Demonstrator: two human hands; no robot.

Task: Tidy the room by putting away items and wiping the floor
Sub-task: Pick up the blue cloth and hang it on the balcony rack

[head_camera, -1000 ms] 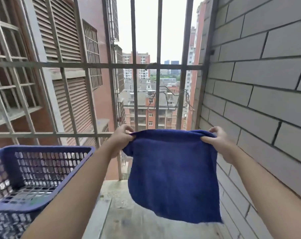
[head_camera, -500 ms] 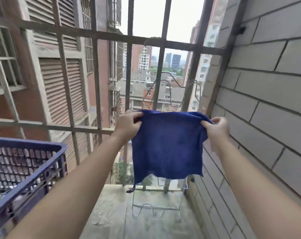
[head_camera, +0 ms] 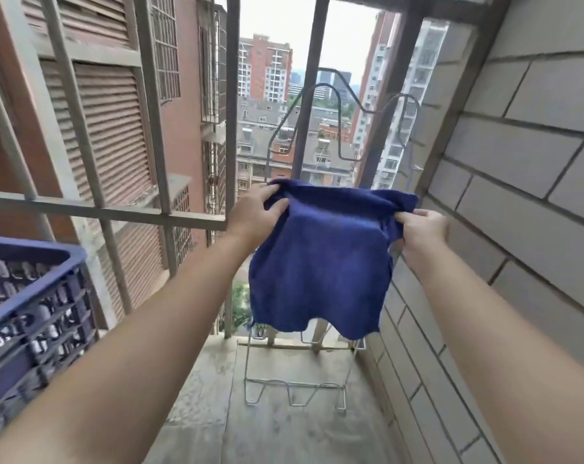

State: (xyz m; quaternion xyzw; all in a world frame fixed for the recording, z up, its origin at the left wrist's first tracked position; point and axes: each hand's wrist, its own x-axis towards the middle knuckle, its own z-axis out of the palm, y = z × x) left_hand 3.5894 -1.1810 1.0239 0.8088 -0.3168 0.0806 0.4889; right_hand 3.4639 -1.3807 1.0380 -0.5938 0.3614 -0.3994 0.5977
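Blue cloth (head_camera: 320, 262) hangs spread above the ledge (head_camera: 283, 430), in front of the wire rack (head_camera: 317, 385) and near the brick wall (head_camera: 518, 195). The left hand (head_camera: 253, 216) and right hand (head_camera: 421, 229) each close their grip on an upper corner. This keeps the top edge stretched, probably for draping over the rack to dry. Blue basket (head_camera: 32, 256), lower left: contents hidden.

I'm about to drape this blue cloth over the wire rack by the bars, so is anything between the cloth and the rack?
Nothing visible blocks it. The left hand and right hand grip the blue cloth by its top corners, just before the wire rack, whose loops rise free above it. The basket sits off left.
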